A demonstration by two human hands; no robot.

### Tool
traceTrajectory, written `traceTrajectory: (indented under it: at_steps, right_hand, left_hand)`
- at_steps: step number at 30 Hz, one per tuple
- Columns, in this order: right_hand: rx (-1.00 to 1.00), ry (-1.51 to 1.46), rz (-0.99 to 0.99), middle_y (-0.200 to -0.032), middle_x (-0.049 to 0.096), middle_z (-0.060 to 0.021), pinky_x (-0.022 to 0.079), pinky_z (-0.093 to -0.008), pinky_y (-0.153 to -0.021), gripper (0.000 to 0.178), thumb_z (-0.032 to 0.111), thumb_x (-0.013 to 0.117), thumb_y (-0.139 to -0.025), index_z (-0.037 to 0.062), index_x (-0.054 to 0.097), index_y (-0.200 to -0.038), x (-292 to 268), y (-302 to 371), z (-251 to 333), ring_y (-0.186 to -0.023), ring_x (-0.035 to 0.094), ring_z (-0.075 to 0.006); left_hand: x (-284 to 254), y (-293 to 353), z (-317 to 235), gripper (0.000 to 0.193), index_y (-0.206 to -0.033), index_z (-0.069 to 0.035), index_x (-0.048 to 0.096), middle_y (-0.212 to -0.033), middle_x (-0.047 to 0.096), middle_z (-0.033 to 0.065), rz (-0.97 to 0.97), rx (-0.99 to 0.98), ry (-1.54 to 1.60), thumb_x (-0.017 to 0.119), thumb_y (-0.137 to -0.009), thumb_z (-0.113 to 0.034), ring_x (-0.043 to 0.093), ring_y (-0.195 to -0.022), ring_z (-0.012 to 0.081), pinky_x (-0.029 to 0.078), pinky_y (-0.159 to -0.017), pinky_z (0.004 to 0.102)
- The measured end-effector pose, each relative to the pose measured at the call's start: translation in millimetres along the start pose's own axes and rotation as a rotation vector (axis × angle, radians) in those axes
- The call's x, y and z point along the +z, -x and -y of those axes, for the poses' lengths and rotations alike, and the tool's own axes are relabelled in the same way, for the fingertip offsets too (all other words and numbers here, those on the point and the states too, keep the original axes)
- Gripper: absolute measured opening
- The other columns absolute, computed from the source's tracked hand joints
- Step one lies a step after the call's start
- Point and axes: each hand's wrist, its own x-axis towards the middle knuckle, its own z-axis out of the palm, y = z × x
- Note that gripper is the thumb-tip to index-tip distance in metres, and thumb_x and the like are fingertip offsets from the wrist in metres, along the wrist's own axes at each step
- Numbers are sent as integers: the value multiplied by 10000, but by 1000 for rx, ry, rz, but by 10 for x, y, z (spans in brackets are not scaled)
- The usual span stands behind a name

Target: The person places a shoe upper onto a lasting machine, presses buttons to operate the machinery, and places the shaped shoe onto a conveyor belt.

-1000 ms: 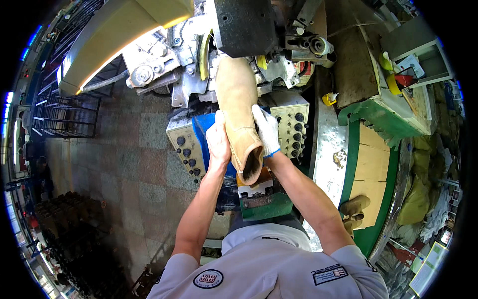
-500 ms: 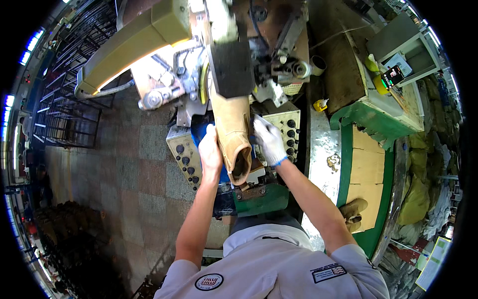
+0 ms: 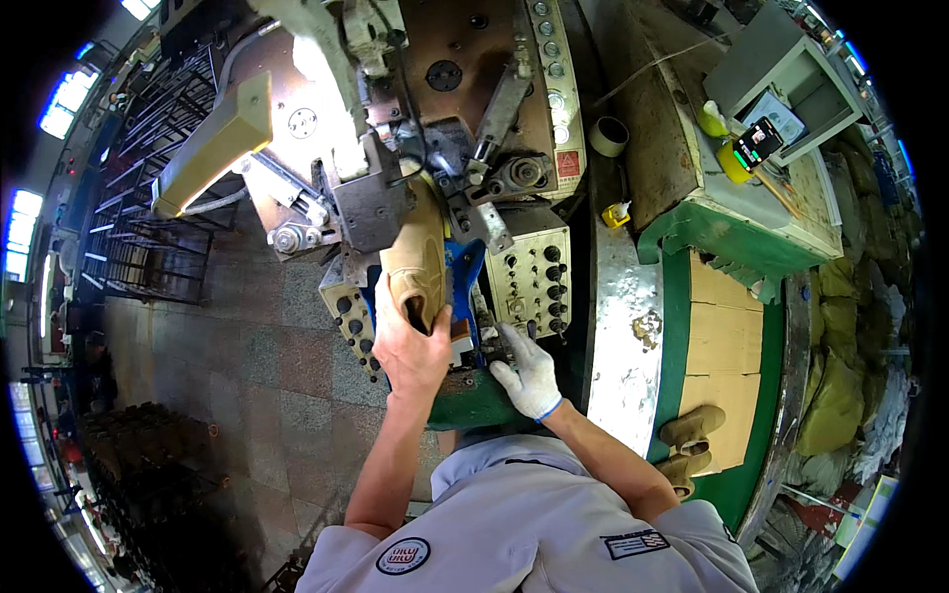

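Note:
A tan suede boot (image 3: 417,259) sits in the machine, its toe end under the dark metal head (image 3: 368,210) and its opening toward me. My bare left hand (image 3: 410,354) is wrapped round the boot's near end, thumb and fingers on either side of the opening. Blue side pieces (image 3: 465,267) of the machine flank the boot. My right hand (image 3: 529,374), in a white glove with a blue cuff, is lower and to the right, off the boot. Its thumb and fingers are apart, beside small metal parts at the machine's front, and nothing shows in it.
Knob panels (image 3: 534,272) flank the machine, with a yellow-shaded lamp (image 3: 219,148) at upper left. Tan boots (image 3: 692,427) lie on the cardboard-lined green bench (image 3: 727,346) at right. Beyond stand a phone (image 3: 758,143) and a grey cabinet (image 3: 791,79). Black racks (image 3: 148,227) stand at left.
The boot now sits further under the machine head, at a slight tilt. My left hand has shifted onto its near end. My right hand has left the boot and come down toward me.

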Motion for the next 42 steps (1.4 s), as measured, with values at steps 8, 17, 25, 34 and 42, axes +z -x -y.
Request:
traceTrajectory:
  at_steps: [8,17,25,34,42]
  right_hand:
    - [-89,-53,-32,-1295,657,-302,531,-477,-1015,632,385,712,-947,-49,581,-1388,23,12,-135,-1162,660,-464]
    - [-131,-67,-37,-1276,667,-307,537,-482,-1003,629,424,675,-971,-66,593,-1357,-12,37,-181,-1146,669,-463]
    - [-112,-60,-28,-1270,672,-297,545,-478,-977,602,393,670,-970,-60,589,-1359,-7,50,-133,-1114,681,-450]
    - [-11,-79,1,-1304,669,-252,526,-436,-1012,632,391,663,-989,-38,548,-1439,79,103,-144,-1180,678,-386]
    - [256,-480,-47,-1454,603,-209,437,-369,-1141,676,328,605,-1073,-103,398,-1551,79,139,-18,-1313,609,-268]
  left_hand:
    - [63,47,-33,799,-1519,-5,445,-1323,654,257,-39,-26,-110,807,-811,-72,662,-1207,418,539,-1001,453]
    - [113,72,-75,693,-1486,-61,495,-1272,690,205,-66,-49,-114,758,-846,-108,674,-1191,400,532,-998,448]
    - [105,96,-114,720,-1490,-76,482,-1268,684,225,-81,-88,-108,775,-835,-129,670,-1158,436,541,-970,466]
    - [-28,47,3,750,-1472,-12,430,-1164,681,260,43,-121,-151,732,-786,-34,699,-1010,463,560,-847,525]
    - [-73,-48,229,651,-1332,109,482,-1020,694,253,96,-28,-136,720,-745,-41,730,-807,438,585,-698,510]
